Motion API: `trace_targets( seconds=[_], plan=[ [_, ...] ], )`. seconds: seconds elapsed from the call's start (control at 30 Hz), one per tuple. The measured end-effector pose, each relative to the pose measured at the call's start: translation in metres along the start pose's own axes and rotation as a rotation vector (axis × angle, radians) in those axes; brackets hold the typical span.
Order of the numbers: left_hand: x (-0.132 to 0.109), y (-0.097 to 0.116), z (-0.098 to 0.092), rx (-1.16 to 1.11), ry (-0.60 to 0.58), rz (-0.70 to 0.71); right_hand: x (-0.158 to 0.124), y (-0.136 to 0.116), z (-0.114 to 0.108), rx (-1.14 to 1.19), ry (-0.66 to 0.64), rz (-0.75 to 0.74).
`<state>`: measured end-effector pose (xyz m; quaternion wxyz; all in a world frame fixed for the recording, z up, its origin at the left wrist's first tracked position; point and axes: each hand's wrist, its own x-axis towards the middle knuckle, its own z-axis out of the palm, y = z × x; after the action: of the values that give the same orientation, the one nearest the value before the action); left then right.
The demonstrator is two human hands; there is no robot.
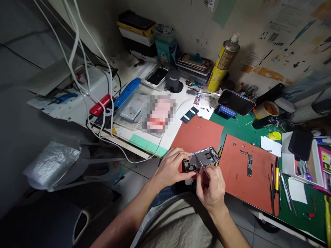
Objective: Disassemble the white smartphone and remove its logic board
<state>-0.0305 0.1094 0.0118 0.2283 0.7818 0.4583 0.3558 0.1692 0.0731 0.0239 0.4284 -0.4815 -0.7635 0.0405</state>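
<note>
An opened phone housing (207,155) with a bare metal inside is tilted above the near edge of the table. My left hand (172,166) grips its left end, thumb below and fingers above. My right hand (211,186) is closed around slim, ridged metal tweezers (201,163), which reach over the housing's lower edge. Whether their tips touch the inside cannot be made out. On the red-brown mat to the right lies a phone logic board (249,165), apart from both hands. A phone battery (189,115) rests on the table beyond the left mat.
Red-brown mats (199,132) cover the near table. Tweezers and a yellow-black pen-like tool (277,175) lie at right. A phone (236,102) leans on a blue stand. Behind stands a yellow spray can (223,62). White cables (111,103) hang at left over the table edge.
</note>
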Motion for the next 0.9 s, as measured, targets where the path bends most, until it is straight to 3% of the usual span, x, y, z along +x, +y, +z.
trace_targets(
  seconds=[0.17,0.9],
  plan=[
    [-0.001,0.0,0.001,0.012,0.003,0.049,-0.001,0.0,-0.001,0.0,0.004,0.0],
    [0.0,0.001,0.001,-0.002,0.004,-0.01,-0.012,0.004,0.005,0.076,0.114,0.051]
  ],
)
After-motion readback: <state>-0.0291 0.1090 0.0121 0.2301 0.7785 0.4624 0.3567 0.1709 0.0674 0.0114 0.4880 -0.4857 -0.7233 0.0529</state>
